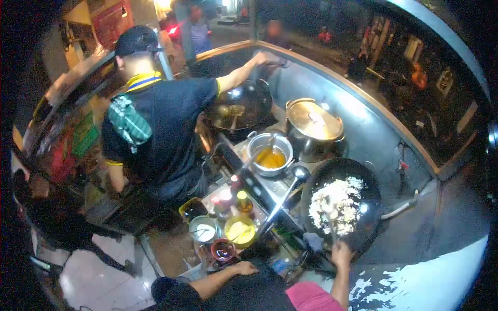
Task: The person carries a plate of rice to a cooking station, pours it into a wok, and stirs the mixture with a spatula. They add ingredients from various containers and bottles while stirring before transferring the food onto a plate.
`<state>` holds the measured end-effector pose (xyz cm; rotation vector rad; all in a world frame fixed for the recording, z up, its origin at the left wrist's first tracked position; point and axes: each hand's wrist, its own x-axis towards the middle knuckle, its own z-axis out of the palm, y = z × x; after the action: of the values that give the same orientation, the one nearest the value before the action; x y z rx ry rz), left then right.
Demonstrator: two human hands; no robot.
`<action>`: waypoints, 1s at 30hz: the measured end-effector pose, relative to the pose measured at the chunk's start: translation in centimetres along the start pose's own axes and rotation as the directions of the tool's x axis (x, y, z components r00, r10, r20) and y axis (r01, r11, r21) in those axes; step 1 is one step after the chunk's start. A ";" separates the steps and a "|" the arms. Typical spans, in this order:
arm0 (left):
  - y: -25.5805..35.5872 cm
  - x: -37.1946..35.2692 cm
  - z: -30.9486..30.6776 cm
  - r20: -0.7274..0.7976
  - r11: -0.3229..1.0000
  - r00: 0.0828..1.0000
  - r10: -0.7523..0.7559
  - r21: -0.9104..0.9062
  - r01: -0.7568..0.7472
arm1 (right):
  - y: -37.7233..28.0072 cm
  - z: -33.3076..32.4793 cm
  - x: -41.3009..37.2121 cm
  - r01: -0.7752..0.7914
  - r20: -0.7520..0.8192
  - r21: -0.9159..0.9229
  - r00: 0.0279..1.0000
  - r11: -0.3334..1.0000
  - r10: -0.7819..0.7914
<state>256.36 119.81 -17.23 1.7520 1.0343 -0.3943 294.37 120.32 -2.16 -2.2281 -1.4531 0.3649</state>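
Observation:
My right hand [341,254] is closed round the handle of a ladle [333,220], whose head lies in a white, crumbly food [345,199] in a large black wok [369,181]. Near the front edge of the counter, my left hand [247,268] rests low with relaxed fingers and nothing visible in it. Just above it stand a red-brown bowl [223,250] of dark liquid, a yellow container [240,229] and a clear container [203,229] of white stuff with a spoon.
A co-worker [161,114] in a dark shirt reaches over another wok [249,101] at the back. Between the woks are a lidded pot [315,120] and a metal pot [255,141] of orange-yellow liquid. A long-handled ladle [282,199] lies diagonally beside my wok. Metal walls border the cooking area.

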 end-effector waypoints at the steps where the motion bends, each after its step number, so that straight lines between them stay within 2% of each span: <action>1: 1.0 -0.5 -0.8 0.037 0.994 0.999 -0.016 -0.104 0.020 | 0.2 -0.5 1.3 -0.119 0.012 0.014 0.993 0.993 0.119; 2: 2.2 -1.5 -1.7 0.027 0.993 0.999 -0.023 -0.114 0.026 | -0.3 -1.0 2.2 -0.232 0.018 0.025 0.973 0.972 0.232; 3: 3.4 -2.6 -2.8 0.076 0.989 0.995 -0.057 -0.133 0.067 | -0.3 -1.0 1.9 -0.220 0.022 0.026 0.975 0.975 0.219; 4: 4.0 -3.0 -3.7 0.129 0.983 0.988 -0.089 -0.148 0.108 | -0.2 -0.9 1.4 -0.312 -0.004 -0.014 0.950 0.950 0.312; 5: 1.6 -1.1 -2.3 0.093 0.997 0.995 -0.023 -0.075 0.030 | -0.3 -0.8 0.8 -0.401 -0.038 -0.050 0.916 0.915 0.399; 6: 1.3 -1.2 -2.2 0.080 0.996 0.997 -0.022 -0.080 0.028 | -1.4 -0.9 -0.3 -0.433 -0.024 -0.187 0.900 0.882 0.436; 8: 1.0 -1.9 -1.9 -0.114 0.998 0.993 0.003 -0.061 -0.010 | -3.7 -1.5 -1.8 -0.415 0.104 -0.158 0.895 0.896 0.433; 9: 1.1 -1.9 -2.5 -0.027 0.992 0.999 -0.043 -0.120 0.040 | -4.9 -1.8 -2.5 -0.409 0.168 -0.141 0.887 0.901 0.429; 10: 1.2 -2.0 -3.0 -0.012 0.990 0.999 -0.047 -0.132 0.045 | -6.1 -2.1 -2.4 -0.398 0.208 -0.146 0.883 0.906 0.421; 11: 1.4 -1.8 -3.8 0.006 0.991 0.999 0.044 -0.124 -0.043 | -5.4 -1.9 -1.1 -0.331 0.229 -0.045 0.915 0.943 0.332; 12: 2.5 -2.4 -5.0 0.024 0.985 0.991 0.135 -0.116 -0.132 | -4.3 -1.4 0.2 -0.249 0.182 -0.028 0.951 0.968 0.250; 13: 2.0 -1.4 -4.2 0.040 0.989 0.998 0.046 -0.143 -0.039 | -3.5 -1.2 1.6 -0.249 0.112 -0.018 0.962 0.968 0.249; 15: 2.2 -0.8 -2.6 -0.005 0.994 1.000 0.011 -0.105 -0.011 | 0.0 -0.2 2.1 -0.227 -0.020 0.002 0.974 0.974 0.227; 16: 2.1 -0.9 -2.9 0.001 0.996 1.000 -0.015 -0.088 0.015 | 0.6 0.1 2.2 -0.248 -0.060 -0.024 0.967 0.969 0.246; 17: 1.9 -1.0 -3.3 -0.012 0.996 1.000 -0.019 -0.088 0.018 | 1.3 0.4 2.0 -0.239 -0.066 0.037 0.968 0.970 0.241; 18: 1.4 -1.0 -3.2 -0.033 0.996 0.999 -0.013 -0.093 0.010 | 0.1 -0.1 0.9 -0.280 -0.028 0.048 0.959 0.959 0.281; 20: 0.4 -0.9 -2.2 -0.067 0.995 0.998 0.002 -0.103 -0.009 | 0.5 1.5 -0.7 -0.478 0.093 -0.032 0.873 0.878 0.479; 22: -1.4 1.0 -0.6 -0.057 0.993 0.998 0.030 -0.112 -0.036 | -6.3 -2.2 -2.4 -0.245 0.182 -0.155 0.945 0.957 0.272; 23: -2.2 2.3 0.1 -0.058 0.996 0.996 0.067 -0.053 -0.070 | -5.3 -1.6 -1.9 -0.188 0.204 -0.002 0.961 0.982 0.185; 24: -2.3 2.9 0.9 -0.052 0.995 0.993 0.103 0.006 -0.103 | -10.2 -4.6 -0.9 -0.581 0.367 0.128 0.781 0.804 0.506; 25: 3.3 -2.3 -4.0 0.015 0.990 1.000 -0.004 -0.138 0.006 | -8.2 -3.8 -0.1 -0.432 0.282 0.132 0.879 0.892 0.384; 26: 3.3 -2.2 -3.6 0.018 0.990 1.000 -0.005 -0.137 0.007 | -4.9 -2.5 1.2 -0.269 0.193 0.124 0.951 0.955 0.242; 27: 3.3 -2.0 -3.7 0.040 0.993 0.999 0.021 -0.120 -0.016 | -1.3 -0.8 2.1 -0.208 0.057 0.030 0.977 0.978 0.206; 28: 3.1 -1.7 -3.8 0.061 0.994 0.997 0.048 -0.101 -0.042 | -1.4 -0.8 2.3 -0.156 -0.078 -0.071 0.986 0.985 0.151; 29: 2.9 -1.5 -3.8 0.090 0.995 0.995 0.043 -0.092 -0.035 | -1.3 -1.3 2.1 -0.191 -0.021 -0.038 0.982 0.981 0.190; 30: 2.3 -1.4 -3.7 0.083 0.996 0.996 0.044 -0.087 -0.037 | -1.7 -1.0 1.6 -0.330 -0.012 -0.144 0.943 0.933 0.331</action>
<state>256.62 122.19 -13.26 1.6632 0.9404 -0.3908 294.16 122.17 -0.37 -2.5985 -1.1372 0.3911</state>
